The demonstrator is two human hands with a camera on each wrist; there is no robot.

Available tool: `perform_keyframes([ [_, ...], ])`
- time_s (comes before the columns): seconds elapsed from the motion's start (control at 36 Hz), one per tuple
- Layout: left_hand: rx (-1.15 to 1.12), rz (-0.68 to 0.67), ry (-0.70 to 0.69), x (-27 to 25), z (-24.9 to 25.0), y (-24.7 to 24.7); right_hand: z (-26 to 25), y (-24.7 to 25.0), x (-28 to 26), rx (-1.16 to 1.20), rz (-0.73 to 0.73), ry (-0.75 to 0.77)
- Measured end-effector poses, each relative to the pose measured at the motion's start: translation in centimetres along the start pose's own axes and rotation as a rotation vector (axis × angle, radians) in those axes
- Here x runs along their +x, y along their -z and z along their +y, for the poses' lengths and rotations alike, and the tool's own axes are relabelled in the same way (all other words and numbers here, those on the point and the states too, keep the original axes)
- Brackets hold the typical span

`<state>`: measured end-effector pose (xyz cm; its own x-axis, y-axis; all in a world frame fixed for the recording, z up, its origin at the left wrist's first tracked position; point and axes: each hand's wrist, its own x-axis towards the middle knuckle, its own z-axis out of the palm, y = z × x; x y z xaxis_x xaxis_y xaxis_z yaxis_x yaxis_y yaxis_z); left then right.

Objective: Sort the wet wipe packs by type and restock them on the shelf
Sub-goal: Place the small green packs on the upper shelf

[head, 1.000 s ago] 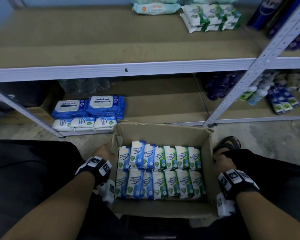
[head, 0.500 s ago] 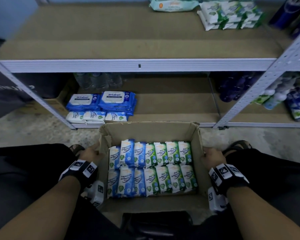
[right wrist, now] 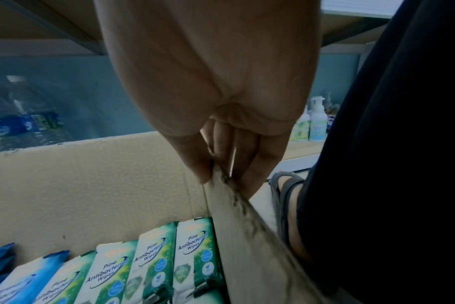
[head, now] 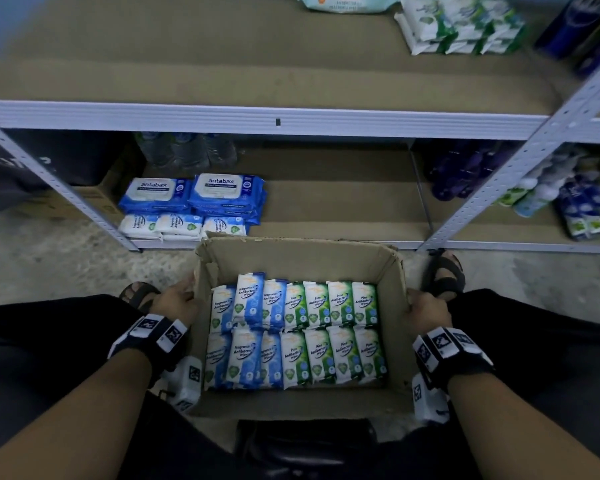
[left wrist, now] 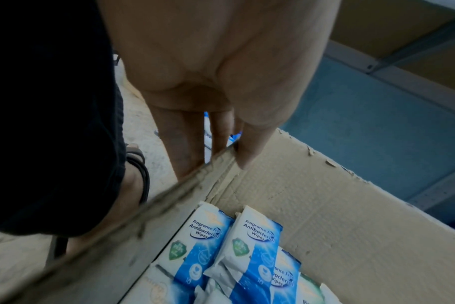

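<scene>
Head view: left hand (head: 177, 301) pinches cardboard box (head: 302, 261) left wall, right hand (head: 426, 311) pinches right wall; blue packs (head: 250, 303) nearer left hand, green packs (head: 329, 303) nearer right.

**Around the shelving**

Clear water bottles (head: 187, 152) stand far back on the lower tier. Purple bottles (head: 465, 171) and pump bottles (head: 530, 195) crowd the right bay. Black sandals (head: 444, 275) rest on the concrete floor (head: 49, 265).
</scene>
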<state>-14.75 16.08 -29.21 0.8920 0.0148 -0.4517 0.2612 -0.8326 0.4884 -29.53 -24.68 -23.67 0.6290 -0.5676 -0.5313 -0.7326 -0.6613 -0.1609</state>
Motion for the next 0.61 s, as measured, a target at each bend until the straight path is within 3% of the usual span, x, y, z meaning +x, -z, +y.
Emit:
perform_keyframes([
  [0.08,0.087,0.106,0.026,-0.4,1.7,0.3,-0.8,0.0,0.2,-0.030,0.091,0.025],
  [0.17,0.120,0.313,-0.139,-1.5,5.1,0.3,-2.1,-0.2,0.3,-0.122,0.305,0.208],
  [0.22,0.123,0.345,-0.270,-2.2,7.2,-0.2,-3.2,-0.7,0.2,-0.126,0.379,0.332],
  [0.28,0.129,0.283,-0.385,-2.5,8.8,-1.6,-4.3,-1.4,-0.1,-0.104,0.365,0.364],
  [0.36,0.173,0.097,-0.500,-2.6,10.7,-4.7,-5.6,-3.0,0.3,-0.178,0.174,0.368],
  [0.47,0.230,-0.181,-0.569,-2.3,11.7,-9.6,-6.2,-5.1,1.8,-0.275,-0.048,0.341],
  [0.61,0.328,-0.390,-0.572,-1.5,12.6,-14.9,-6.6,-7.0,4.5,-0.371,-0.165,0.285],
])
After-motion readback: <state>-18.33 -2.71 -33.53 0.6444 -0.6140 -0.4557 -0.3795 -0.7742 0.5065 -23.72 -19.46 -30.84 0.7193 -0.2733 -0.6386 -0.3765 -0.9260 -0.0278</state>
